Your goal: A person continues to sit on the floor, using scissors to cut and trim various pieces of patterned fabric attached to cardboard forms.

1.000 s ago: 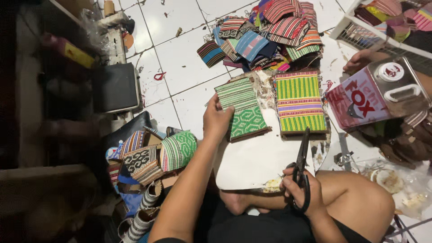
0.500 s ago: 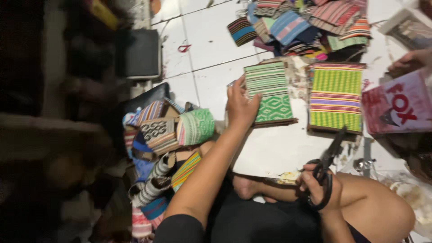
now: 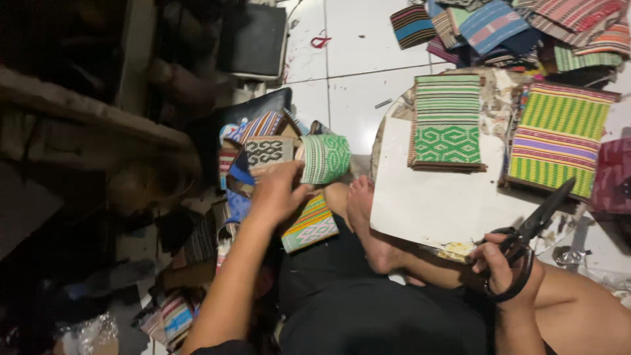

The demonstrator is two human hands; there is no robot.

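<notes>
Two woven panels are already lying flat at the upper right of the frame: a green panel (image 3: 447, 123) resting on the white board (image 3: 440, 204), and a yellow-green striped panel (image 3: 559, 138) just beside it to the right, partly off the board. By the look of it those two are laid out and waiting, while a good deal of material is still sitting unsorted: a heap of woven pieces (image 3: 263, 158) at centre left and a further stack of striped cloth (image 3: 506, 29) along the top edge. The left hand (image 3: 276, 194) is reaching into the heap at centre left, its fingers curling over a black-and-white patterned piece (image 3: 266, 152) and touching it, just beside a green rolled piece (image 3: 327, 158); whether it is truly gripping the piece cannot be told. The right hand (image 3: 503, 269), at lower right, is closing round the handles of black scissors (image 3: 532, 230), whose blades are pointing up toward the striped panel and lying nearly together over the board's edge.
</notes>
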